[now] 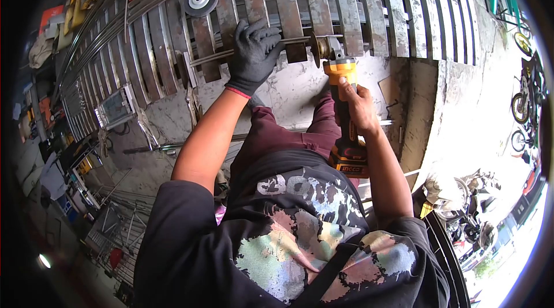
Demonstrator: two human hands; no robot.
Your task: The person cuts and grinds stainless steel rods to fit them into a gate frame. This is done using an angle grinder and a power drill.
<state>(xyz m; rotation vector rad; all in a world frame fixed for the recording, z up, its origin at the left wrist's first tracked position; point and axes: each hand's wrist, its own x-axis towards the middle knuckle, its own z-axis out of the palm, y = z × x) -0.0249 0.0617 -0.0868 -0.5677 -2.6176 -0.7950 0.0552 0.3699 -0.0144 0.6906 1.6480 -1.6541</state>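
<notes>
My right hand [360,105], bare, is wrapped round the body of a yellow and black cordless angle grinder [340,69]. The grinder's disc [315,50] stands edge-on at the front edge of a slatted metal bench [349,10], overlapping a thin metal rod [295,40] in this view. My left hand [254,54], in a dark grey glove with a red cuff, has its fingers bent over that rod to the left of the disc. On both sides of the glove the rod shows, lying across the slats.
A loose grinding wheel [200,0] rests on the bench behind my left hand. Long metal bars [107,28] run along the bench's left side. A rectangular metal piece [115,107] sits at its left front. A wire rack [118,230] stands lower left; bicycles [519,103] are far right.
</notes>
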